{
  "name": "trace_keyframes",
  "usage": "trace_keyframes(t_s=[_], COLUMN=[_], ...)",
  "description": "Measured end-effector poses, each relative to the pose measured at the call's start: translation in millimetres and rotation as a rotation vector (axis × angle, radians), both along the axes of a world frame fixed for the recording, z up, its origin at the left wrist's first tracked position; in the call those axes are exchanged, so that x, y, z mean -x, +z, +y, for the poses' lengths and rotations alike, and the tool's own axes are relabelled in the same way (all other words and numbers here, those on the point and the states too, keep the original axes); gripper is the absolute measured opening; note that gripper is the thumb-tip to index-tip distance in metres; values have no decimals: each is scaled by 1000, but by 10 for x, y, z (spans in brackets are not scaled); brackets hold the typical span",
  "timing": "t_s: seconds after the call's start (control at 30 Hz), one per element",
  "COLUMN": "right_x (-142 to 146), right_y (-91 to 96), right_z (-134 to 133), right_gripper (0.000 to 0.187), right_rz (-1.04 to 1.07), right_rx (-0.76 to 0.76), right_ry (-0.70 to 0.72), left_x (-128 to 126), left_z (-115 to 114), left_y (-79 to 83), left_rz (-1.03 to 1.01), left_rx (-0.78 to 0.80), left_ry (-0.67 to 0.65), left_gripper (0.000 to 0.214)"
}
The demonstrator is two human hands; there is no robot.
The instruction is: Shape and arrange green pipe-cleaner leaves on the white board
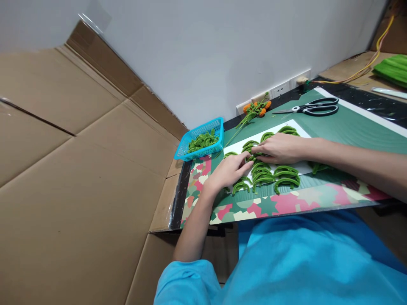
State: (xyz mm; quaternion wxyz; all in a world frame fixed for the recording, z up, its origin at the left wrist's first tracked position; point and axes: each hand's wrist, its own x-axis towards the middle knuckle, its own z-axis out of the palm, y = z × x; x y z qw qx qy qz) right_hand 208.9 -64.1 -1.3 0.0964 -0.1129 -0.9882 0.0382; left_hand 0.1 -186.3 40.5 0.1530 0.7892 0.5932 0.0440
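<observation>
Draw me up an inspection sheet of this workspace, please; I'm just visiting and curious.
Surface: green mat with a colourful patterned border along its near edge; a white sheet lies on it.
Things at hand: curved fuzzy green pieces in clusters on and around the sheet; more green pieces in a blue basket.
Clutter: scissors and an orange-and-green bunch beyond the sheet.
Hands: left hand and right hand close together among the pieces; grip unclear.
Cables: yellow cable at far right, apparently running towards the wall sockets.
Surroundings: pale wall ahead, cardboard at left.
</observation>
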Motion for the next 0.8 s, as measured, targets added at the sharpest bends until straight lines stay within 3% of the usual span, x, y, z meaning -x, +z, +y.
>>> trace_keyframes(t_s=[0.8], right_x=[7], right_y=[-17], right_z=[16], right_gripper=[25], right_rz=[49], right_rx=[19], right_ry=[33], left_x=[33], left_z=[15], left_y=[-35], left_rz=[-39], left_rx=[-4], left_ry=[-10], left_gripper=[30])
